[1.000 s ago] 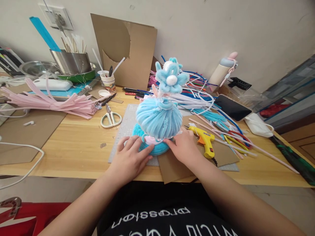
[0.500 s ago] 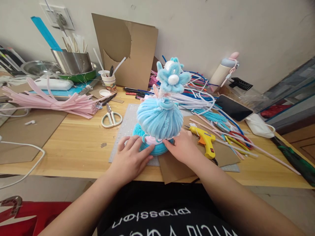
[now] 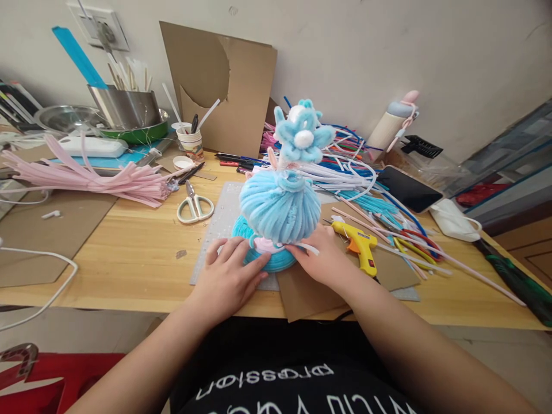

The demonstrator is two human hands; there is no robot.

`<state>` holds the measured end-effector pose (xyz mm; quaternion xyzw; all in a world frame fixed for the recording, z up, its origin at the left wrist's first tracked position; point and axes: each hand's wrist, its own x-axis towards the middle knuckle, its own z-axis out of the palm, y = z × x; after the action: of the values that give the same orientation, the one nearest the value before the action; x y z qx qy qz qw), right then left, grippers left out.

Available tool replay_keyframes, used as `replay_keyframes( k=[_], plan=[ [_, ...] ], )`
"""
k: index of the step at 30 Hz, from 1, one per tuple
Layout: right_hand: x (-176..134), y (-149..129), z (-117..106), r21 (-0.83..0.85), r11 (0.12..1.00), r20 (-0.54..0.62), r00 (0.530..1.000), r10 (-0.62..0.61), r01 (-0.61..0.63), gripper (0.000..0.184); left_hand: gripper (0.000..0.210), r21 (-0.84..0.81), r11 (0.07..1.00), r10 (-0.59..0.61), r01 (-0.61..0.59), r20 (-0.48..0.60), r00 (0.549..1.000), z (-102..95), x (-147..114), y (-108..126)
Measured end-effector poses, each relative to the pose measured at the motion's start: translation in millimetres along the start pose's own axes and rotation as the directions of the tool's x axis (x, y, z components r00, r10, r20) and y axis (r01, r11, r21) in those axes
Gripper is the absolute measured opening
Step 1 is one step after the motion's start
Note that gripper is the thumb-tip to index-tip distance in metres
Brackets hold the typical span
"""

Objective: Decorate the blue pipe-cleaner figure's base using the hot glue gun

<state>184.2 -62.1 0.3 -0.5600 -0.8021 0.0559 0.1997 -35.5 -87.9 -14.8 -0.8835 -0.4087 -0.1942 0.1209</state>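
A doll made of fuzzy pipe cleaners [image 3: 280,207] stands in front of me, with a rounded light-blue top and a pink-and-white band below it. Its darker blue coiled base [image 3: 276,262] rests on the grey cutting mat [image 3: 218,230]. My left hand [image 3: 233,270] grips the base from the left, thumb against the pink band. On the right side, my right hand [image 3: 321,256] presses its thumb to the same band; its other fingers are partly hidden behind the doll. A thin white strip [image 3: 308,248] sticks out over my right hand. Above the top rises a light-blue flower [image 3: 304,139].
Right of the doll, a yellow glue gun [image 3: 360,246] lies on cardboard [image 3: 310,296]. Scissors [image 3: 195,204] and a bundle of pink pipe cleaners [image 3: 95,178] lie to the left. Behind are loose pipe cleaners [image 3: 345,175], a paper cup [image 3: 190,142] and a phone [image 3: 409,188].
A white strip now shows over my right hand where none was visible before. Both hands and the doll have stayed almost in place.
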Motion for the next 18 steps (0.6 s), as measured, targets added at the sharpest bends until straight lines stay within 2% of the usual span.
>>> replay_keyframes(
  k=[9,13,18],
  plan=[
    [10.2,-0.3,-11.5,-0.023,1.0,0.103,0.995,0.0,0.002,0.016,0.032,-0.039,0.999,-0.008,0.008,0.0,1.0,-1.7,0.2,0.2],
    [14.9,0.5,-13.1,-0.09,0.994,0.148,0.988,-0.041,0.054,0.021,0.032,-0.025,1.0,-0.005,0.005,0.01,1.0,-1.6,0.4,0.4],
    [19.7,4.9,-7.2,-0.144,0.985,0.143,0.987,-0.069,0.09,0.024,0.032,-0.004,1.0,-0.002,0.002,0.027,1.0,-1.4,-0.2,0.3]
  ],
)
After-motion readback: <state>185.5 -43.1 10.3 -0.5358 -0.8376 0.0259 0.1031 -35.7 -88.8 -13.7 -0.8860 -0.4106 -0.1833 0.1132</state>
